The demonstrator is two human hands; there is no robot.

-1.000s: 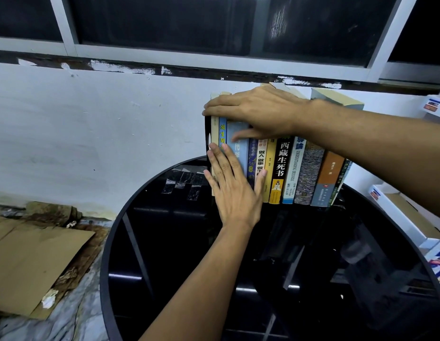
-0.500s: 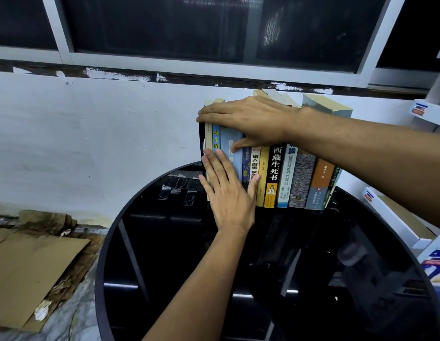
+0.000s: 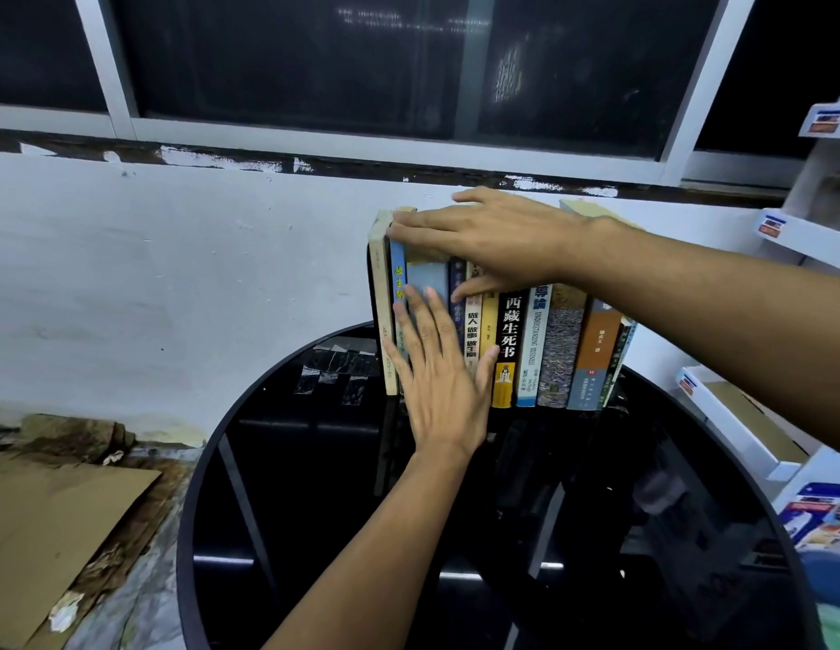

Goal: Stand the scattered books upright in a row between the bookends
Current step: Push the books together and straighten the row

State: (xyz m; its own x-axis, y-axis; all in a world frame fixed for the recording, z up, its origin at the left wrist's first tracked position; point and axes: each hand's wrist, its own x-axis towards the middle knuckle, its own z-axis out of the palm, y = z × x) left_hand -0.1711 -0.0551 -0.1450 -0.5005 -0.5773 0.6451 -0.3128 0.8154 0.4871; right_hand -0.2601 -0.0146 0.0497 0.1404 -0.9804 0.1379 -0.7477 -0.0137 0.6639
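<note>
Two flat hands on a standing row of books point(image 3: 533, 342) on the black surface point(image 3: 315, 485).
The left hand point(image 3: 439, 377) presses the spines, fingers straight; the right hand point(image 3: 502, 241) lies across the tops, fingers extended.

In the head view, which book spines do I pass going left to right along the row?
cream book, blue book with yellow lettering, pale blue book, yellow book, black book, white book, speckled grey book, orange book, green book

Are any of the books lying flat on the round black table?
No: every visible book stands on end in one row at the far edge of the round black table.
</note>
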